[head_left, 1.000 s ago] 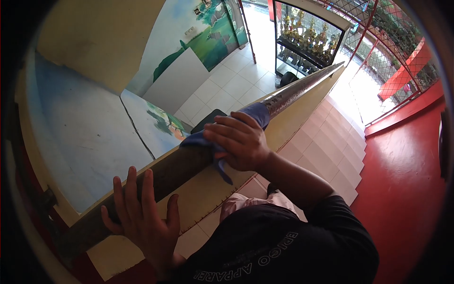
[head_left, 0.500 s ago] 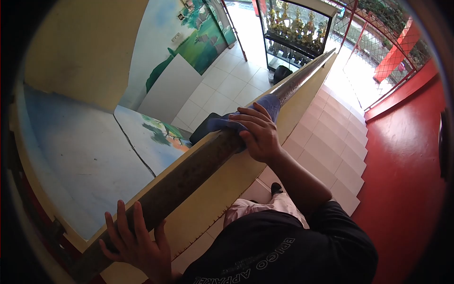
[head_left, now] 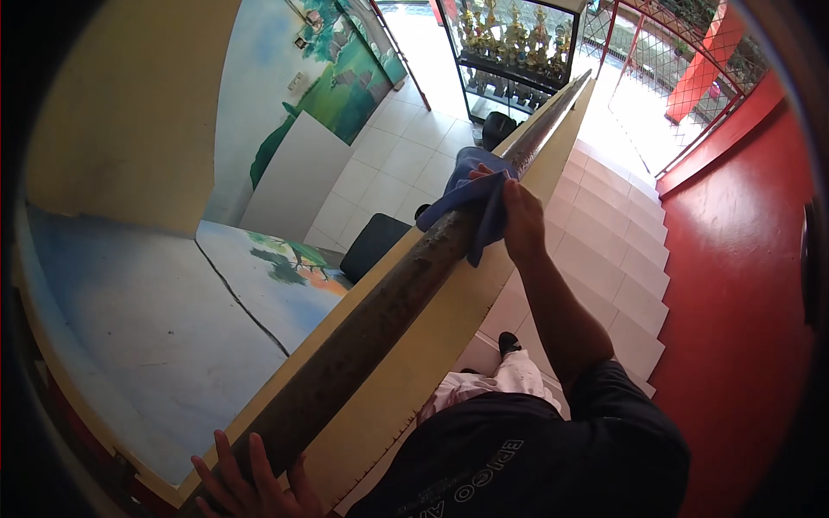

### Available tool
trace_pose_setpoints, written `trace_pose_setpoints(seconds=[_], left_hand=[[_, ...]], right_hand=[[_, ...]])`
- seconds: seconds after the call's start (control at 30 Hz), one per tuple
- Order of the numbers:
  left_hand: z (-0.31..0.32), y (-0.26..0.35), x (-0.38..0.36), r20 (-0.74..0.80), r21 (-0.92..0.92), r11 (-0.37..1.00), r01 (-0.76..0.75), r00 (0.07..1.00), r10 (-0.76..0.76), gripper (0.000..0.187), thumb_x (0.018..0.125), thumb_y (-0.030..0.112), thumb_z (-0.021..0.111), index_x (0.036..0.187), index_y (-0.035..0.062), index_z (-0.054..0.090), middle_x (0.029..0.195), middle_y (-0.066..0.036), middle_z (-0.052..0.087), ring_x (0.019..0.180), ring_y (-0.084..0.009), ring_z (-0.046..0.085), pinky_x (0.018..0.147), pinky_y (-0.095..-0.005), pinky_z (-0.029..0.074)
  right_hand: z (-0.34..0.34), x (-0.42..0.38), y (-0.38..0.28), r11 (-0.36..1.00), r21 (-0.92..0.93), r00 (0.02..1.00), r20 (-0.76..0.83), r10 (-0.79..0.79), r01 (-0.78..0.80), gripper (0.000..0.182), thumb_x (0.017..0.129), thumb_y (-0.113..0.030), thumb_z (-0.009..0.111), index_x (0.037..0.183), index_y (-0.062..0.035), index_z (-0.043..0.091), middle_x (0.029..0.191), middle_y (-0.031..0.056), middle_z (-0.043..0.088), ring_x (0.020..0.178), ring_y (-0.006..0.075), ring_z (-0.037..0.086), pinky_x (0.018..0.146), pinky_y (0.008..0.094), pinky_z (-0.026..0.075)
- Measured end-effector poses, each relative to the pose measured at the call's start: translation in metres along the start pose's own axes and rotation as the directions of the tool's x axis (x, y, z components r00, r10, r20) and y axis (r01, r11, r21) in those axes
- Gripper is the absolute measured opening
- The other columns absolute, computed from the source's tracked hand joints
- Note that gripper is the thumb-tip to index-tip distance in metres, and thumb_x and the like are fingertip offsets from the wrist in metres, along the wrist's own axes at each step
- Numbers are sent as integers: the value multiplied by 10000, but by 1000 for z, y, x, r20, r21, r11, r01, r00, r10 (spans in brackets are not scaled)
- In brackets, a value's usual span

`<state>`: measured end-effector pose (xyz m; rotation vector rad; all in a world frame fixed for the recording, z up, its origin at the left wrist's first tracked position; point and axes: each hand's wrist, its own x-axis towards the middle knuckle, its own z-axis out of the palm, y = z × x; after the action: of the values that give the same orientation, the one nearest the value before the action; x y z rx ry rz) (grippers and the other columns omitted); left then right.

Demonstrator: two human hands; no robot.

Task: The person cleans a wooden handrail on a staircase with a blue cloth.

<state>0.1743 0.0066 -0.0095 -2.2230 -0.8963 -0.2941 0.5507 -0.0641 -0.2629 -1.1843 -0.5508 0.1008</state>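
Observation:
A dark, worn metal handrail [head_left: 371,332] slopes diagonally along the top of a yellow low wall [head_left: 449,337]. My right hand [head_left: 521,216] grips a blue cloth [head_left: 471,194] draped over the rail about midway along, its fingers partly hidden by the fabric. One corner of the cloth hangs down the near side of the rail. Close to me, at the lower left, my left hand [head_left: 255,483] rests on the rail with its fingers spread and nothing held in them.
Tiled stairs [head_left: 596,242] descend on the right beside a red wall [head_left: 734,259]. A glass trophy cabinet [head_left: 514,52] stands beyond the rail's far end, near a red mesh gate [head_left: 656,60]. Left of the low wall are a black chair [head_left: 373,246] and a painted mural wall [head_left: 285,78].
My right hand has shifted slightly up and to the right in view, and the cloth is now bunched and lifted at its near side. My left hand appears lower in view, still on the rail.

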Motion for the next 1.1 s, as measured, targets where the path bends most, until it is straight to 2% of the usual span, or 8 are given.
trace_pose_setpoints(seconds=[0.07,0.13,0.33,0.37,0.47,0.93,1.07,1.1], left_hand=[[1,-1,-1,3,13,1000,-4,1000,4,505,884,663,573,1249,328,671,1380,30,600,1349,-309,449,1068,-549,92],[0,0,-1,13,16,1000,-1,1000,0,501,886,665,568,1243,331,675,1382,26,600,1358,-313,439,1070,-553,93],[1,0,0,22,5,1000,8,1000,-8,484,892,664,560,1228,338,684,1374,11,607,1375,-326,419,1071,-560,81],[-1,1,1,30,6,1000,10,999,-11,480,893,661,559,1226,339,685,1372,9,608,1376,-327,418,1071,-560,80],[1,1,0,15,-7,1000,5,1000,-4,472,897,658,557,1221,340,687,1370,6,609,1379,-329,416,1071,-561,77],[1,1,1,2,-35,999,-3,1000,3,465,905,636,570,1226,321,688,1364,-12,614,1394,-340,400,1076,-554,73],[1,2,1,4,-24,1000,-1,1000,1,469,905,633,572,1231,316,688,1365,-18,614,1398,-341,395,1079,-554,73],[1,2,0,4,-23,1000,0,1000,0,469,906,632,572,1231,315,688,1366,-20,613,1399,-342,393,1081,-555,72]], right_hand=[[-20,2,-4,700,687,946,-55,319,-197,478,1071,-364,346,1255,15,572,1228,187,637,1238,331,552,1117,517,368],[-60,6,22,437,887,935,-16,354,-150,584,1072,-439,260,1358,30,455,1351,240,538,1272,381,510,1110,544,365],[-92,-33,4,423,905,841,-199,503,-40,618,1051,-483,310,1386,13,465,1433,238,480,1329,414,450,1144,530,328],[-107,-43,20,405,913,956,-80,283,-43,634,1044,-497,324,1404,8,454,1435,220,486,1341,409,439,1148,530,322],[-118,-48,22,265,964,970,-64,233,0,692,1036,-547,263,1450,-5,377,1471,218,429,1334,406,439,1131,536,345],[-143,-32,-8,546,835,995,-95,14,72,586,1042,-503,338,1457,-94,406,1457,149,468,1317,351,475,1091,547,387],[-112,-7,48,805,565,869,-291,400,-182,572,1049,-488,380,1370,-21,459,1216,172,590,1117,263,595,934,391,502],[-119,1,97,896,284,841,-332,426,-341,571,1047,-482,413,1330,5,508,1159,158,613,1065,234,596,932,345,474]])
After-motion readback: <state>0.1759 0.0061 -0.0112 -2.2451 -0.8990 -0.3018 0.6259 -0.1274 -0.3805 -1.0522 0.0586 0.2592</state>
